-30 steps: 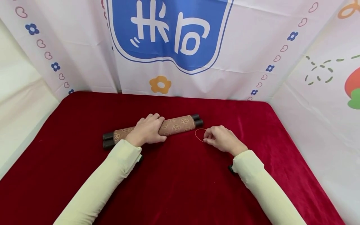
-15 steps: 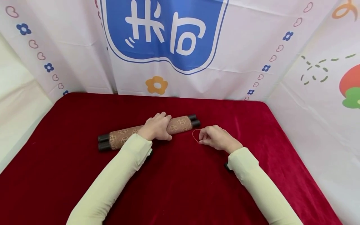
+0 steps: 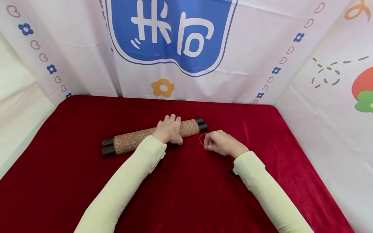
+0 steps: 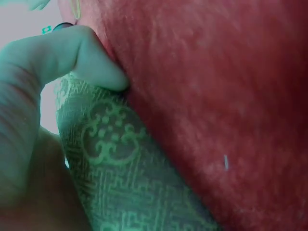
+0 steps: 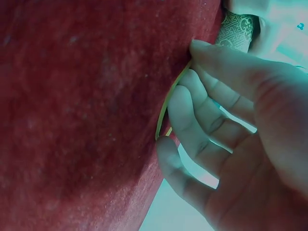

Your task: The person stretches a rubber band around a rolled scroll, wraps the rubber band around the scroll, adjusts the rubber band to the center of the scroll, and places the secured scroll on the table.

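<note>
A rolled scroll in brown patterned fabric, with paired black roller ends, lies slantwise on the red cloth. Across its right half is my left hand, which holds it with the thumb on the near side and the fingers over the far side. The left wrist view shows the thumb bent against the patterned fabric. To the right of the scroll, my right hand pinches a thin rubber band. In the right wrist view the band is stretched along the fingertips, close above the cloth.
A red velvet cloth covers the table. Behind it hangs a white printed curtain with a blue sign, and further white panels stand at the sides.
My left hand has slid to the right along the scroll, its fingers now more spread. My right hand has shifted slightly left with the rubber band, and less of the loop shows. The view shifted a little.
</note>
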The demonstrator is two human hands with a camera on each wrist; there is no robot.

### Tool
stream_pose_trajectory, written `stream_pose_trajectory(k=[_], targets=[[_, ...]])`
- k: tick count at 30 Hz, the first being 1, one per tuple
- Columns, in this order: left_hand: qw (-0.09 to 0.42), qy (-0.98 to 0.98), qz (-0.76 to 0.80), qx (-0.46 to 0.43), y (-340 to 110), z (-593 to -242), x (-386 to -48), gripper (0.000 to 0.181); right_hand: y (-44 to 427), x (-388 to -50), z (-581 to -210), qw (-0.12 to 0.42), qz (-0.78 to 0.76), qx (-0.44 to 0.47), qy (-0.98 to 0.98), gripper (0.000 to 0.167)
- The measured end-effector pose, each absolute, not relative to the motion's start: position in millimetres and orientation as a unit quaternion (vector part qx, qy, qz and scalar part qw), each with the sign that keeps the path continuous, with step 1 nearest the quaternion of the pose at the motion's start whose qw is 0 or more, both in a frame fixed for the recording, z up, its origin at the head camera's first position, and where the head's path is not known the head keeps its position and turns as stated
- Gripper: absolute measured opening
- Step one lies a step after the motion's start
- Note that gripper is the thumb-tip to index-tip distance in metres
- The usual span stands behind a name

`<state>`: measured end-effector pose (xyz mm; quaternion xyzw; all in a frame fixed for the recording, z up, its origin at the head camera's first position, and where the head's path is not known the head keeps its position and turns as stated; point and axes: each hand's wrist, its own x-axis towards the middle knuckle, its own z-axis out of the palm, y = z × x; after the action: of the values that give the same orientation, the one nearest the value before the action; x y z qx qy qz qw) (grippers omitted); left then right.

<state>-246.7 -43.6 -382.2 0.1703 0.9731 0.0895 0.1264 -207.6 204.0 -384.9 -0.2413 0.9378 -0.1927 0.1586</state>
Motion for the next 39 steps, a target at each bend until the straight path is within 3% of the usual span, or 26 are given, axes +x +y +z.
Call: stream_pose_trajectory(k=[5,12,20,29,34,39], targets=[[0.098,0.982,0.067,0.149,-34,-389,-251,0.069,205,-208,-384,0.158,-0.215,-0.23,0.936,0.008],[0.086,0.987,0.068,0.115,-36,-400,-257,0.072,203,-204,-387,0.132,-0.238,-0.229,0.935,0.006],[0.079,0.983,0.083,0.143,-40,-398,-249,0.058,209,-197,-383,0.115,-0.256,-0.21,0.937,0.005],[0.084,0.979,0.086,0.165,-38,-393,-242,0.073,219,-193,-381,0.106,-0.276,-0.177,0.939,0.007],[0.062,0.976,0.092,0.19,-42,-391,-235,0.079,227,-192,-379,0.097,-0.286,-0.169,0.938,0.006],[0.046,0.97,0.105,0.215,-47,-386,-226,0.075,232,-193,-372,0.079,-0.287,-0.172,0.939,0.007]])
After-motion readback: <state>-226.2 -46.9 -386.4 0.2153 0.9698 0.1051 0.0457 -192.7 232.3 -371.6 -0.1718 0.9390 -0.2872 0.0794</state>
